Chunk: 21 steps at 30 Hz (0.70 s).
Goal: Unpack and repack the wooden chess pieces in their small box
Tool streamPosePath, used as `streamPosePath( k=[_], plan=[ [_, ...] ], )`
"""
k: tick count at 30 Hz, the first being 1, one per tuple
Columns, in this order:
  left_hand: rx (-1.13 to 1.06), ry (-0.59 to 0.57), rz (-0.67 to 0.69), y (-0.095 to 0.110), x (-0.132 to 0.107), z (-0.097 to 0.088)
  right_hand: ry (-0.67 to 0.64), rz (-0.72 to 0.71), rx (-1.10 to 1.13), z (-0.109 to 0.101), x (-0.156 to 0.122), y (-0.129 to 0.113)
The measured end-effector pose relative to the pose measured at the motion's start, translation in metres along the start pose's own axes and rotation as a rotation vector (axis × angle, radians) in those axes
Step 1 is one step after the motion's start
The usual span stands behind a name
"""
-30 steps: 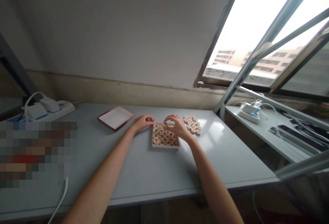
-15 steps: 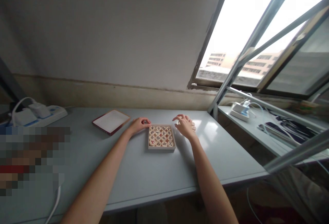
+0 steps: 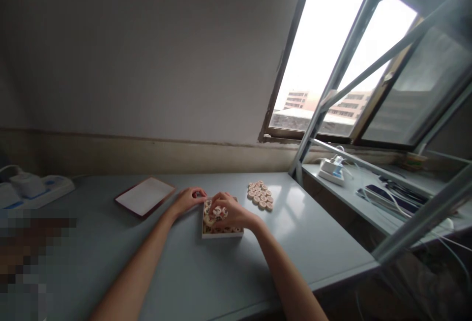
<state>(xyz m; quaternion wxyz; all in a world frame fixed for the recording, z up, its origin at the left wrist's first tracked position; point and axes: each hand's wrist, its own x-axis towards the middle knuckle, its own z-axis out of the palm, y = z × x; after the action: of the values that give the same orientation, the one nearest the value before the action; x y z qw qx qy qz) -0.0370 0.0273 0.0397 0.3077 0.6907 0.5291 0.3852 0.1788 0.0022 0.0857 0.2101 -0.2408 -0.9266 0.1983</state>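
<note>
A shallow wooden tray (image 3: 222, 233) lies on the grey table (image 3: 110, 242), filled with round wooden xiangqi pieces (image 3: 210, 220) marked in red and black. My right hand (image 3: 230, 211) is curled over the tray, its fingers closed on pieces and hiding much of the tray. My left hand (image 3: 186, 201) rests at the tray's far left corner, holding nothing visible. To the right, a flat pile of loose xiangqi pieces (image 3: 260, 195) sits on the table beyond my right hand.
Left of the tray lies a red-edged box lid (image 3: 145, 196) with a white inside. A white power strip (image 3: 31, 188) stands at the far left. Beyond the table's right edge, a lower shelf (image 3: 354, 188) holds a charger (image 3: 332, 171) and cables beneath metal window frames.
My right hand has moved left from the loose pile back over the tray. My left hand stays near the tray. The whole view has shifted, with the table lower and further left.
</note>
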Motion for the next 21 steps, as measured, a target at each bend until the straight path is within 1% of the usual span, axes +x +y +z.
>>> streamPosePath(
  k=[2, 4, 5, 7, 9, 11, 13, 18, 21],
  plan=[
    [0.016, -0.006, -0.004, -0.003, 0.001, 0.000, 0.107, 0.083, -0.038, -0.015, -0.008, 0.010],
    [0.041, -0.014, 0.007, -0.006, 0.003, 0.001, 0.217, 0.232, -0.134, -0.032, -0.020, 0.023],
    [0.054, -0.018, 0.012, -0.007, 0.003, 0.001, 0.249, 0.324, -0.199, -0.038, -0.027, 0.031],
    [0.071, -0.022, 0.017, -0.010, 0.004, 0.002, 0.250, 0.504, -0.332, -0.047, -0.039, 0.046],
    [0.072, -0.022, 0.021, -0.011, 0.005, 0.002, 0.190, 0.630, -0.427, -0.048, -0.048, 0.058],
    [0.058, -0.026, 0.025, -0.011, 0.005, 0.001, 0.132, 0.678, -0.468, -0.045, -0.051, 0.065],
    [0.046, -0.033, 0.027, -0.010, 0.006, 0.001, 0.108, 0.687, -0.485, -0.042, -0.050, 0.066],
    [0.055, -0.042, 0.006, -0.007, 0.004, 0.001, 0.124, 0.676, -0.518, -0.037, -0.046, 0.065],
    [0.053, -0.023, 0.000, -0.003, 0.002, 0.001, 0.136, 0.690, -0.533, -0.038, -0.046, 0.067]
  ],
)
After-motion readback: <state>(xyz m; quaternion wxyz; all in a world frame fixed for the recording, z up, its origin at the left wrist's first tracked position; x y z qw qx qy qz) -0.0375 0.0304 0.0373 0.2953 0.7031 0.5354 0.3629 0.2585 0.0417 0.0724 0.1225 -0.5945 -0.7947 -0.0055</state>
